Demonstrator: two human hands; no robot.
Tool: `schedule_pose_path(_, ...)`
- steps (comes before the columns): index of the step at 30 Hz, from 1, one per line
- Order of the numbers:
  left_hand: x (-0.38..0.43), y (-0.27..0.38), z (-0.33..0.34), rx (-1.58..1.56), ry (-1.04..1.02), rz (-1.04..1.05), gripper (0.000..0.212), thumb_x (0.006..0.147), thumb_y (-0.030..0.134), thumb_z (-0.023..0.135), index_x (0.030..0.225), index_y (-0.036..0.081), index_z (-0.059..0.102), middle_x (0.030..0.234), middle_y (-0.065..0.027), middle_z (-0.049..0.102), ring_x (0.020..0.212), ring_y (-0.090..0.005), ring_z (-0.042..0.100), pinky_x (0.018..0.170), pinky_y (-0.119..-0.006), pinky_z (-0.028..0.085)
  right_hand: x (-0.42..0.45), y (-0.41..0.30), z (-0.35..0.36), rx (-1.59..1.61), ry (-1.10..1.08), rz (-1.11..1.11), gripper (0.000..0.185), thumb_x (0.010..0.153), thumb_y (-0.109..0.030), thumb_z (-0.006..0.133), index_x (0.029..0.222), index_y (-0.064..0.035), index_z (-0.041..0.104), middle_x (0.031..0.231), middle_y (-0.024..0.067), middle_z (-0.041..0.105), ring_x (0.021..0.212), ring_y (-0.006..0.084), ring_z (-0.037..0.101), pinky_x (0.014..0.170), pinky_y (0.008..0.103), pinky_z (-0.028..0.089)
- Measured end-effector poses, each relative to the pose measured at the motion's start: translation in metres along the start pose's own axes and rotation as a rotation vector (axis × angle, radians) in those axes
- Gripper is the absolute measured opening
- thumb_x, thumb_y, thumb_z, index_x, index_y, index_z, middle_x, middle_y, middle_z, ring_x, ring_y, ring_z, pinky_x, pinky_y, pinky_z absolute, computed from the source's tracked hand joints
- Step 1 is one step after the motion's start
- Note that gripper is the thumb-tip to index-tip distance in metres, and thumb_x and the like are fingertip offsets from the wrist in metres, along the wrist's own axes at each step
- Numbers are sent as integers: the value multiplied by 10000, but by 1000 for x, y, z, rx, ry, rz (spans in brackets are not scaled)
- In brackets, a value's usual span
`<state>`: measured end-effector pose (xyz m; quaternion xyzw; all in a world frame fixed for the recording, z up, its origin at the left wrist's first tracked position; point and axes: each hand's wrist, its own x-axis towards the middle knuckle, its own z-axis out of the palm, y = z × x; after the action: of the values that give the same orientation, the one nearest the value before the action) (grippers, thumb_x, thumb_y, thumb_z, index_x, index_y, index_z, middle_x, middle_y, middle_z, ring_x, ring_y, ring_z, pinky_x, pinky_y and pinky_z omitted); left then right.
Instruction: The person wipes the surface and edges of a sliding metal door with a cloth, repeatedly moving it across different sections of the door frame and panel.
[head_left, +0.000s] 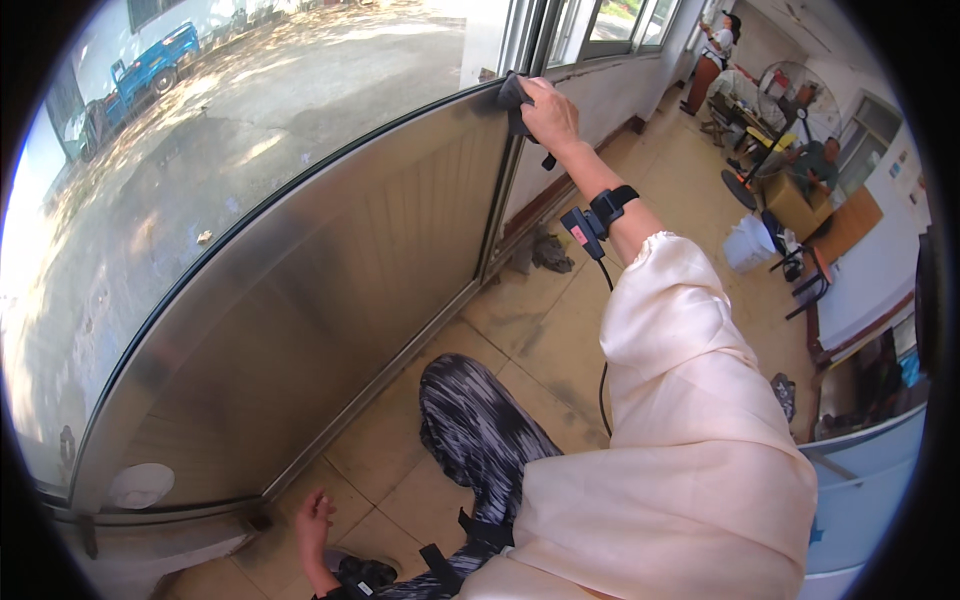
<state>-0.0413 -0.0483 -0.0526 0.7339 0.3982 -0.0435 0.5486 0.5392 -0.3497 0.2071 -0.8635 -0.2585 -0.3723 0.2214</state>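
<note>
My right hand (551, 116) is stretched out to the far upper corner of a metal door panel (322, 270) and grips a dark grey cloth (516, 101). The cloth lies against the frame where the panel meets the window glass (300, 97). A black strap with a small device (589, 225) and a cable is on my right forearm. Low at the left, my left hand (315, 514) hangs above the tiled floor with its fingers loosely bent and nothing in them. A round whitish patch (142, 485) marks the panel's near lower corner.
A crumpled grey rag (553, 253) lies by the wall past the door. Farther off are a white bucket (748, 244), a chair (814, 277), a standing fan (799, 112), one standing person (712, 60) and one seated person (817, 165). A blue cart (154, 71) shows through the glass.
</note>
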Motion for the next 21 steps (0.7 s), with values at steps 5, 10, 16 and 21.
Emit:
schedule_pose_path(5,9,-13,2,13,-9,-3,353,882,218,537,1188,41,541,960,-64,632,798,-131,615,582,-257,474,-8,-18,-7,42,11,-59,386,751,-105,475,1121,-147,579,1110,29,573,919,299,577,787,393,472)
schedule_pose_path(10,12,-27,-5,0,0,-10,362,876,216,543,1196,45,537,965,-65,634,795,-136,624,582,-258,481,-23,-63,-9,140,55,-139,355,734,-86,489,1068,-123,604,1034,53,599,856,298,590,743,381,486)
schedule_pose_path(16,11,-23,-1,33,5,-9,356,875,207,543,1190,41,542,962,-77,643,792,-144,635,591,-258,489,-39,-104,-13,212,153,-257,326,714,-69,515,1023,-92,615,910,58,607,778,275,602,660,360,501)
schedule_pose_path(21,6,-25,-1,54,45,40,326,880,203,535,1163,43,566,912,-92,655,761,-144,635,590,-259,487,-57,-157,-11,276,159,-323,325,702,-78,548,1020,-101,612,880,51,594,757,254,605,635,354,500)
